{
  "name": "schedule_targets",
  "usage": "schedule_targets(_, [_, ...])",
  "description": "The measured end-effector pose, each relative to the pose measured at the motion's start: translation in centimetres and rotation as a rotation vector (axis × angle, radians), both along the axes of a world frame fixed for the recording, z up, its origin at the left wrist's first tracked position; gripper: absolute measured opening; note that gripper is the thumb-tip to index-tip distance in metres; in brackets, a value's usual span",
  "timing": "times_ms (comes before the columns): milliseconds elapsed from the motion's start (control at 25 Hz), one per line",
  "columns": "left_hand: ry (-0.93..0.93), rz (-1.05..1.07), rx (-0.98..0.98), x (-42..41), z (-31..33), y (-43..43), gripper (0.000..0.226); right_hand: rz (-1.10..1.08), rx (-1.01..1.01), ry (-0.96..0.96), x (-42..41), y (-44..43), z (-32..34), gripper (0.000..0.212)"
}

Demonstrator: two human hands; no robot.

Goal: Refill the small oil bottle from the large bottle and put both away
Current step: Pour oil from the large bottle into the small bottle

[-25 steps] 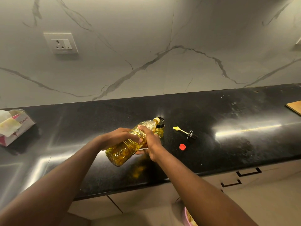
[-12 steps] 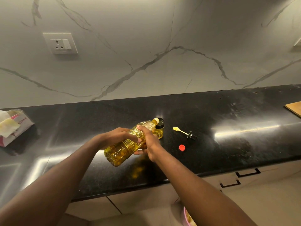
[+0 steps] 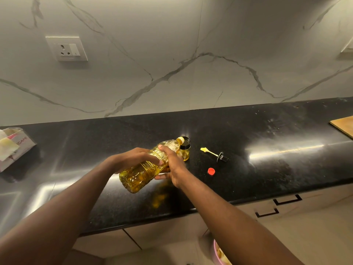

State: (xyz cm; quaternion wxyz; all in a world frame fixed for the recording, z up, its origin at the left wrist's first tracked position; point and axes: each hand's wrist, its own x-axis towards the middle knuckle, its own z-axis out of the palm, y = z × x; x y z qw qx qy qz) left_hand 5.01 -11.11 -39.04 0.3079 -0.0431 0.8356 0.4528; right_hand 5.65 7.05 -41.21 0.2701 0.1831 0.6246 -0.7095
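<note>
Both hands [image 3: 133,159] tilting large bottle [image 3: 147,167], mouth over small bottle [image 3: 185,150], black counter [image 3: 267,169]

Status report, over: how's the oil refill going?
Left hand and right hand grip the large bottle, tilted. Its mouth at the small bottle. Red cap and black stopper lie aside.

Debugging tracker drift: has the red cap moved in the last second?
No. The red cap keeps the same offset from the brush stopper beside it on the countertop; the small image shift is head-camera motion.

Golden large bottle [image 3: 142,174]; red cap [image 3: 211,171]; black countertop [image 3: 267,169].
</note>
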Motion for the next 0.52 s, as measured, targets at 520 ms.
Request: schedule_targets(520, [-0.017, -0.014, -0.011, -0.47, 0.38, 0.01, 0.089, 0.001, -0.005, -0.001, -0.43, -0.15, -0.30, 0.071])
